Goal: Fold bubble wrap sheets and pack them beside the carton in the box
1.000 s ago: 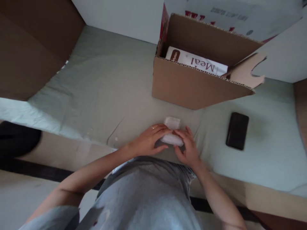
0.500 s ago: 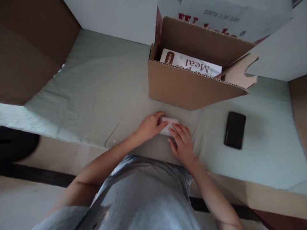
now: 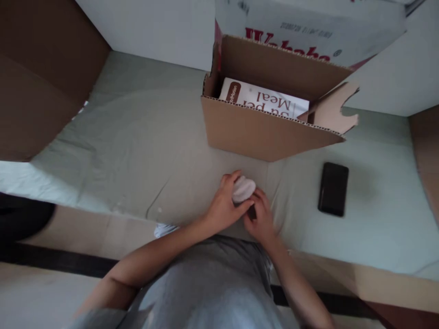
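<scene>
Between my two hands is a small white rounded bundle (image 3: 243,188) that looks like soft folded cloth; its exact kind I cannot make out. My left hand (image 3: 224,203) is closed round its left side, fingers behind and thumb along the near edge. My right hand (image 3: 262,218) grips the right end with bent fingers, its fingertips partly hidden behind the left thumb. Both hands are close to my body, over the front part of the pale green sheet (image 3: 147,132).
Beyond my hands stands an open cardboard box (image 3: 240,130) holding a white carton (image 3: 270,98) printed "Super Meal". Behind it is a large white printed package (image 3: 308,23). A black phone-like object (image 3: 333,188) lies to the right. Brown panels (image 3: 44,77) rise at the left.
The white bundle has been lifted and tilted up from lying flat. My hands have drawn slightly nearer to my body, and their fingers now wrap round it. The view has shifted a little.
</scene>
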`<state>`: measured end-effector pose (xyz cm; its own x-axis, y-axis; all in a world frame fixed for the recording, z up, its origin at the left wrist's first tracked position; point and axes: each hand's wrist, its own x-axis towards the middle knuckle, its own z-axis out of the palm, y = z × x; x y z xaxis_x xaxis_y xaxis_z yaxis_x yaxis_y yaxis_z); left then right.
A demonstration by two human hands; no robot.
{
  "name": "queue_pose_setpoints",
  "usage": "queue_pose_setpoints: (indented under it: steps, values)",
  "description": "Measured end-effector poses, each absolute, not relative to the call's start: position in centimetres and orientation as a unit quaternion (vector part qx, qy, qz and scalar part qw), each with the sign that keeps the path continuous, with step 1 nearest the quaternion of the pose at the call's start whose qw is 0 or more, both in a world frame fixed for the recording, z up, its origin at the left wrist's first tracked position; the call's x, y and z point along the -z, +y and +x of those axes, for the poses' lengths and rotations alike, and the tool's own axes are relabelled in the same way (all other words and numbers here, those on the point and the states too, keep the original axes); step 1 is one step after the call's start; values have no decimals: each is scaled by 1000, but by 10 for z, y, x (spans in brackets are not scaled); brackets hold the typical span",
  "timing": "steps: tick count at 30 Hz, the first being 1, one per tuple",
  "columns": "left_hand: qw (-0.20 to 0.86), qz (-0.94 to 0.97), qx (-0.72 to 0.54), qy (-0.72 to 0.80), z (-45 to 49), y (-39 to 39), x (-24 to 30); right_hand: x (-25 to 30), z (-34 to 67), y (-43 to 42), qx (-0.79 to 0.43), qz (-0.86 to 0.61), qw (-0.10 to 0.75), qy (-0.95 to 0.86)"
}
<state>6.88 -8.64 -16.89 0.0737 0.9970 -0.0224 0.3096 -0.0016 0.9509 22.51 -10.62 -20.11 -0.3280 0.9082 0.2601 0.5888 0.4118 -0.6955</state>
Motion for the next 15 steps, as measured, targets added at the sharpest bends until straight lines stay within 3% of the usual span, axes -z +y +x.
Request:
queue_pose_setpoints:
  steps: [5, 11, 15]
  values:
    - [473, 625, -389, 485, 66, -85, 157, 189, 232, -110, -291, -526, 414, -683]
    - [473, 661, -410, 414, 48, -88, 137, 157, 246, -97, -408, -461, 326, -717]
    - [614, 569, -353, 417, 38, -81, 129, 136, 245, -87, -384, -403, 325, -764]
